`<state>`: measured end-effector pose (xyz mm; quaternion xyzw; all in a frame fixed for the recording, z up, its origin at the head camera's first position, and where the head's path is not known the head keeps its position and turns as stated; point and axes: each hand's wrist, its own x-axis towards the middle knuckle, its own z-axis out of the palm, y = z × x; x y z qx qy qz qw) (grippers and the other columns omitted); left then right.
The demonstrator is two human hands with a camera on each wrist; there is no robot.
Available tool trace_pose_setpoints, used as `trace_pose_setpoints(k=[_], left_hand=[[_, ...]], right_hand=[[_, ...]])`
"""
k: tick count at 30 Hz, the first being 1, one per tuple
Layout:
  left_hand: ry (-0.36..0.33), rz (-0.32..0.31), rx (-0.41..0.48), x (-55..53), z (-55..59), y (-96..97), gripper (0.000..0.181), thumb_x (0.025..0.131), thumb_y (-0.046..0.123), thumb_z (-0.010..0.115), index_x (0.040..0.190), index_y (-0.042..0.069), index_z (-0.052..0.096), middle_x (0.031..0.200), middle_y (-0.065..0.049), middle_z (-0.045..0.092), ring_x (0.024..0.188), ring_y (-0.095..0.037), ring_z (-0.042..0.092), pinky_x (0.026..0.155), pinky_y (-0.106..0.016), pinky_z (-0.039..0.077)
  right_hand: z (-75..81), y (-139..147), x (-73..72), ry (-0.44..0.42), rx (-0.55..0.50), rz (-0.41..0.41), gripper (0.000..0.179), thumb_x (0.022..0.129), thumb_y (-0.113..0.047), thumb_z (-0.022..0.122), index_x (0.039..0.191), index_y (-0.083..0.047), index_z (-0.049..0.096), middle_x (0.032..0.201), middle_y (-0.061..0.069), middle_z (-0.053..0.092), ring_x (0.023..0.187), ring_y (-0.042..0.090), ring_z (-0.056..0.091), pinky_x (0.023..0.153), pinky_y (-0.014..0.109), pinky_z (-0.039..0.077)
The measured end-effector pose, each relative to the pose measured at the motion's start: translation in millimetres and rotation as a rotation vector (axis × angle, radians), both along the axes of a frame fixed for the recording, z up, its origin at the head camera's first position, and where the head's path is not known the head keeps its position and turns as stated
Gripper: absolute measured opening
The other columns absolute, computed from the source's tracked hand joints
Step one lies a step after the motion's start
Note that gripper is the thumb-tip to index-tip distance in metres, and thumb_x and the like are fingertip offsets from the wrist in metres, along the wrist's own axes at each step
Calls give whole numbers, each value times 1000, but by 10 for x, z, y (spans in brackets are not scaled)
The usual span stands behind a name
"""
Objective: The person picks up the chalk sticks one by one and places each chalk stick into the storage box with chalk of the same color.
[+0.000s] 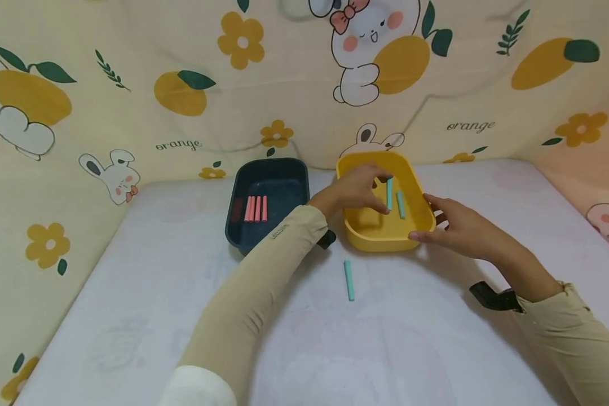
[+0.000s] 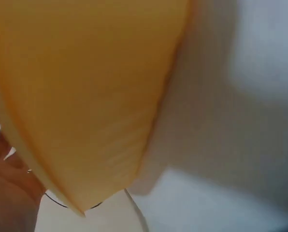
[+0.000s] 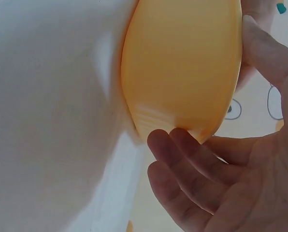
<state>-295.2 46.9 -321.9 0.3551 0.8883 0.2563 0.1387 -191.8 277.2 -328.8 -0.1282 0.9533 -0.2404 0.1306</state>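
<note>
A yellow bin (image 1: 367, 243) stands on the white surface. My left hand (image 1: 352, 189) reaches over its left side, with a teal chalk-like stick (image 1: 389, 194) pinched end to end between thumb and fingertips. Another teal stick (image 1: 400, 204) lies inside the bin, to the right of the first. My right hand (image 1: 459, 225) holds the bin's right side; in the right wrist view its thumb (image 3: 262, 50) is at the rim and its fingers (image 3: 182, 166) are spread by the outer wall. In the left wrist view the bin's wall (image 2: 86, 96) hides most of the left hand (image 2: 11, 193).
Left of the yellow bin stands a dark blue bin (image 1: 279, 189), holding several pink sticks (image 1: 257, 208). One more teal stick (image 1: 349, 280) lies on the table in front of the yellow bin. A patterned cloth (image 1: 284, 84) hangs close behind both bins.
</note>
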Motion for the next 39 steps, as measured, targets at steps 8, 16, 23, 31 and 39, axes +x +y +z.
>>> trace_pose_setpoints(k=[8, 16, 23, 31, 39], left_hand=[[8, 45, -89, -73, -102, 119, 81, 80, 37, 84, 148, 11, 48, 142, -4, 55, 126, -15, 52, 108, -20, 43], [49, -32, -129, -116, -93, 434, 76, 81, 40, 82, 144, 9, 52, 141, -3, 56, 128, -14, 51, 108, -17, 40], [-4, 44, -156, -130, -182, 318, 76, 78, 34, 86, 143, 11, 54, 139, 0, 58, 125, -11, 52, 110, -18, 40], [25, 63, -196, -79, -254, 334, 50, 76, 34, 87, 119, 17, 68, 108, 6, 64, 98, -9, 56, 89, -18, 47], [142, 44, -332, -72, -259, 369, 39, 80, 44, 81, 104, 19, 64, 99, 7, 54, 92, -11, 51, 79, -22, 43]], right_hand=[[3, 9, 22, 2, 10, -14, 105, 87, -61, 67, 157, 2, 20, 143, 26, 44, 122, 42, 52, 94, 57, 51], [-11, 117, 69, 9, 33, -24, 104, 88, -59, 67, 156, 4, 20, 140, 26, 46, 119, 42, 55, 89, 56, 53], [-51, 24, 16, 38, 14, 10, 102, 88, -57, 68, 155, 4, 22, 137, 26, 49, 116, 40, 57, 89, 54, 53], [-72, 1, 31, 45, 7, 21, 100, 88, -54, 69, 155, 4, 23, 137, 27, 50, 114, 40, 59, 88, 52, 55], [-28, -32, 10, 38, 19, 11, 102, 88, -56, 68, 155, 5, 21, 136, 29, 47, 115, 42, 57, 91, 55, 54]])
